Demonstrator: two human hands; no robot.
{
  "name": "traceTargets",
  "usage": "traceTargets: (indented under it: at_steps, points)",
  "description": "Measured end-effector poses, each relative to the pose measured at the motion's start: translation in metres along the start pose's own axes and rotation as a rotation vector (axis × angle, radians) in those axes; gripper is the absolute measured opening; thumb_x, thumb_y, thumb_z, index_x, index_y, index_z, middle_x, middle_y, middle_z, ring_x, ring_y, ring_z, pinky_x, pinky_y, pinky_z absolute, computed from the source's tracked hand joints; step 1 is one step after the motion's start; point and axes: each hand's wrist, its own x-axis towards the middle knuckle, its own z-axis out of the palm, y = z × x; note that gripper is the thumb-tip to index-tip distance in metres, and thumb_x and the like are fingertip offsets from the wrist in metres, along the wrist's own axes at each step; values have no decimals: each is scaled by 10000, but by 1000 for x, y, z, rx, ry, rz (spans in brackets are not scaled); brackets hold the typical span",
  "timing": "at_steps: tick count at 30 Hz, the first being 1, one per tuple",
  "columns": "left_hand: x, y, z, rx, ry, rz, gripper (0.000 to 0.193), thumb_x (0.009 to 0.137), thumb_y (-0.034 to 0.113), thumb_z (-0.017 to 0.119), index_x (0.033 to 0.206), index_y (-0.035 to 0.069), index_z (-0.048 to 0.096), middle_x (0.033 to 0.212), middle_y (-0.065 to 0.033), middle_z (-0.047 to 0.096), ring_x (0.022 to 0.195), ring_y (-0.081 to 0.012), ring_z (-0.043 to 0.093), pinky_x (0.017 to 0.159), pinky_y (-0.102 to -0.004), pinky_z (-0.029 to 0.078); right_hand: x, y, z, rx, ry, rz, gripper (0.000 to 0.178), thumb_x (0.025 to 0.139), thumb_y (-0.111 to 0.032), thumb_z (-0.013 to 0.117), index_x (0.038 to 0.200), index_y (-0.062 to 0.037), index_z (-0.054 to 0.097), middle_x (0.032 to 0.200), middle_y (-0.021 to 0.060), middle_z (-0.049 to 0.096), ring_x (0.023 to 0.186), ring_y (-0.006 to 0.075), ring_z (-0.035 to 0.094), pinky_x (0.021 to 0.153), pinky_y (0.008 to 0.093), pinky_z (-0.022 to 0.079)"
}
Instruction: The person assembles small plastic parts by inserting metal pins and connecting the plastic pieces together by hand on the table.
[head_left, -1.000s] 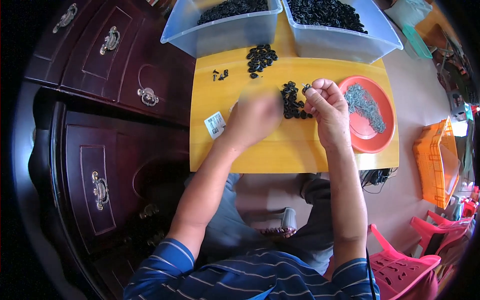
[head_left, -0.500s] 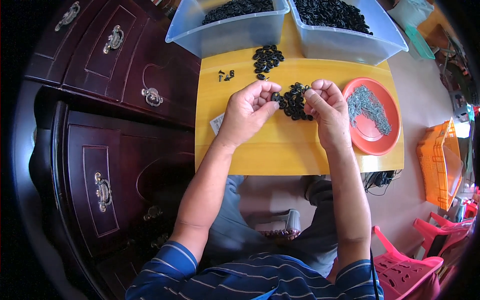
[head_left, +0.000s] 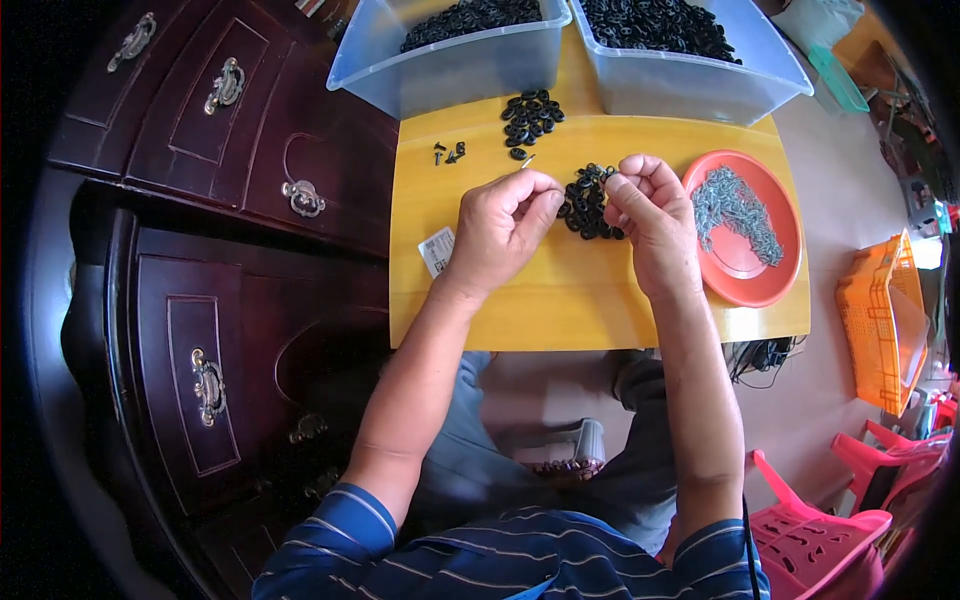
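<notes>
Over the yellow table point(head_left: 500, 310), my left hand point(head_left: 505, 225) is closed, thumb and forefinger pinched together. Whatever lies between those fingertips is hidden or too small to name. My right hand point(head_left: 652, 215) also pinches with thumb and forefinger, on something tiny that I cannot make out. Between and just behind the fingertips lies a pile of small black ring-shaped pieces point(head_left: 598, 222). Farther back sits a looser group of black oval pieces point(head_left: 533, 115). To the right, a red-orange bowl point(head_left: 735, 285) holds many silver screws point(head_left: 735, 205).
Two clear plastic bins point(head_left: 480, 75) point(head_left: 690, 95) of black parts stand along the far edge. Several small dark fasteners point(head_left: 450, 152) and a white label point(head_left: 437, 250) lie at left. A dark drawer cabinet point(head_left: 270, 270) borders the left; an orange crate point(head_left: 870, 325) and pink chair point(head_left: 810, 530) are right.
My left hand has shifted slightly right, and the black oval piece seen at its fingertips is out of sight. More of the white label shows. My right hand has barely moved.
</notes>
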Motion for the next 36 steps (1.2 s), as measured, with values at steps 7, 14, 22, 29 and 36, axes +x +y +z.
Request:
traceTargets:
  at_steps: [7, 14, 22, 29, 36]
  points:
    - [2, 9, 8, -298, 122, -176, 69, 960, 12, 649, 1023, -5, 671, 829, -21, 694, 713, -69, 650, 664, -222, 537, -3, 0, -1, -12, -26, 9, 162, 953, -73, 696, 1080, -91, 597, 866, -43, 625, 702, 47, 577, 648, 190, 459]
    - [2, 4, 3, -266, -27, -232, 234, 970, 20, 653, 1202, -8, 648, 973, -31, 703, 818, -71, 661, 764, -221, 548, -5, -1, -3, -61, -24, 40, 169, 947, -80, 702, 1075, -97, 593, 843, -50, 619, 704, 44, 572, 657, 200, 455]
    - [3, 4, 2, -358, -18, -154, 272, 936, -58, 648, 1199, 8, 631, 908, 12, 648, 784, -25, 610, 719, -197, 524, -2, 3, -7, -137, -65, 25, 151, 946, -62, 699, 1063, -66, 603, 844, -35, 616, 711, 50, 559, 662, 210, 451]
    - [5, 14, -6, -495, -51, -210, 254, 941, -24, 665, 1191, 0, 631, 950, -10, 663, 841, -57, 642, 739, -212, 535, -2, 0, -6, -157, -51, 24, 148, 947, -62, 694, 1067, -66, 607, 835, -37, 613, 715, 55, 563, 664, 214, 457]
    - [5, 16, -9, -730, -113, -220, 287, 963, 57, 684, 1237, -4, 624, 1016, -39, 691, 937, -94, 668, 782, -251, 554, -4, -10, -9, -18, -141, 101, 192, 937, -43, 704, 1100, -51, 603, 895, -25, 642, 771, 48, 586, 710, 210, 484]
